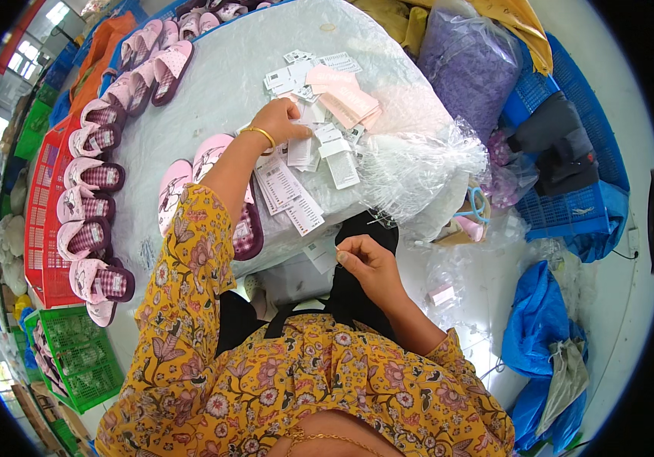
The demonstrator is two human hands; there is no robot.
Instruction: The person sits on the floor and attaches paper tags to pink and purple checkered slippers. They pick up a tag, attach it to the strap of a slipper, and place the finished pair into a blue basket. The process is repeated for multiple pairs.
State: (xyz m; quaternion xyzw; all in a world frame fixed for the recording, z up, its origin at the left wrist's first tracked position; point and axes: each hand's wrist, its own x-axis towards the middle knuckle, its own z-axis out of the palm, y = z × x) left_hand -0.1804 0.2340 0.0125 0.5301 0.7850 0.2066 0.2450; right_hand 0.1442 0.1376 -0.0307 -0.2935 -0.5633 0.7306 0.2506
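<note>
My left hand point(275, 122), with a gold bangle at the wrist, reaches over the table onto a spread of white printed paper tags point(280, 186). Its fingers are bent and closed at the edge of a tag among them. Pale pink cards point(342, 97) lie just beyond. My right hand point(370, 266) is lower, off the table's near edge, thumb and forefinger pinched on something too small to make out. A white tag point(319, 255) shows beside those fingertips; whether it is attached cannot be told. Under my left forearm lies a pair of pink slippers point(174, 194), partly hidden by the sleeve.
Along the table's left edge runs a row of pink slippers point(87, 202). A bundle of clear plastic strands point(426, 171) sits at the right edge. Beyond are a purple filled bag point(468, 68) and a blue crate point(571, 199). Red point(44, 221) and green crates point(83, 358) stand left.
</note>
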